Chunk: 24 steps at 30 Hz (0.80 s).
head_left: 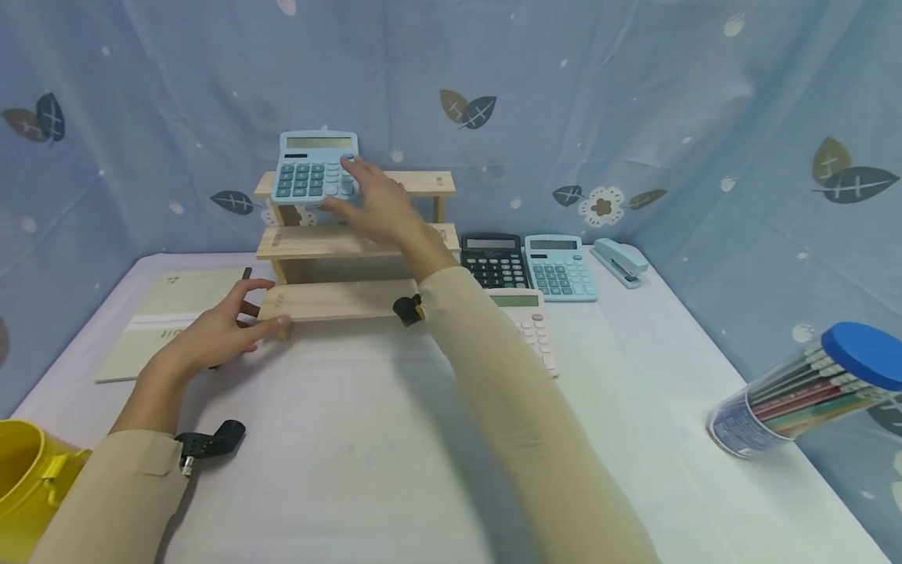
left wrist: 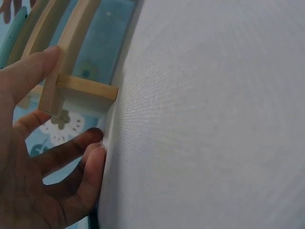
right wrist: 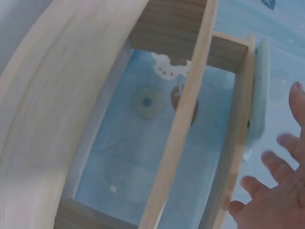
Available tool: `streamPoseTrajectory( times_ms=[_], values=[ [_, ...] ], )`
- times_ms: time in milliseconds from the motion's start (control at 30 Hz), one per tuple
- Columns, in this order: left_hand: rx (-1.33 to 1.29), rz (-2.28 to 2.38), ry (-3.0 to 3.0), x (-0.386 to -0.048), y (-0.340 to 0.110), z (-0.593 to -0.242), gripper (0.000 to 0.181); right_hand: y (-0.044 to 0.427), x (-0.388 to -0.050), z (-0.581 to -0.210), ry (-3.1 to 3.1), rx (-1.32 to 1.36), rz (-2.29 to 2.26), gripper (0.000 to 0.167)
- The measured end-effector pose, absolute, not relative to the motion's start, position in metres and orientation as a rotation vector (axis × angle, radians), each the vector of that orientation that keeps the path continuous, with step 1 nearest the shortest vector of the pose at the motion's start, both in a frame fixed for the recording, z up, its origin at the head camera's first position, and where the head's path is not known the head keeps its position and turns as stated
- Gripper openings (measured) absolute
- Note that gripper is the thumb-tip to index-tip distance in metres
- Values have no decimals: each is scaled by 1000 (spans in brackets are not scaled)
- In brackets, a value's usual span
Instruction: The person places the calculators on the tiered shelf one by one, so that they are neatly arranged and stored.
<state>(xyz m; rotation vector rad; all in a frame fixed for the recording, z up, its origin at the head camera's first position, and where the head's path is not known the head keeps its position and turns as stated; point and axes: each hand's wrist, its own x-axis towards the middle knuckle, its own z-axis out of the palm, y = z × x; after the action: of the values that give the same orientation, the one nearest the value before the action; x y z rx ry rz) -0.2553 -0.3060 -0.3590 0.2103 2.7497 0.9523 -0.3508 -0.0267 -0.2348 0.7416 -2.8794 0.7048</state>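
A three-step wooden shelf (head_left: 345, 299) stands at the back of the table. My left hand (head_left: 214, 330) pinches the left end of its lowest step; in the left wrist view the thumb lies on the board (left wrist: 71, 43) with the index finger on its other side. On the top step's left part, a light blue calculator (head_left: 299, 168) leans upright. My right hand (head_left: 384, 207) is in front of that calculator's right side. The right wrist view shows the right hand's spread fingers (right wrist: 276, 167) apart from the calculator's edge (right wrist: 259, 95).
Right of the shelf lie a black calculator (head_left: 493, 262), another blue calculator (head_left: 564, 270), a pink calculator (head_left: 532, 333) and a stapler (head_left: 618, 262). A pencil jar (head_left: 796, 399) stands far right. Left are an open notebook (head_left: 155, 321) and a yellow bucket (head_left: 35, 486).
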Motion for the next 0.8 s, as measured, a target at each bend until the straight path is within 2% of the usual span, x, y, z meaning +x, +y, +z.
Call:
streamPoseTrajectory(
  times_ms=[167, 800],
  values=[
    [205, 958, 2763, -256, -305, -358, 93, -3, -348, -231, -2836, 839, 623, 68],
    [176, 971, 2752, -256, -303, -359, 93, 83, -317, -232, -2792, 940, 576, 75]
  ],
)
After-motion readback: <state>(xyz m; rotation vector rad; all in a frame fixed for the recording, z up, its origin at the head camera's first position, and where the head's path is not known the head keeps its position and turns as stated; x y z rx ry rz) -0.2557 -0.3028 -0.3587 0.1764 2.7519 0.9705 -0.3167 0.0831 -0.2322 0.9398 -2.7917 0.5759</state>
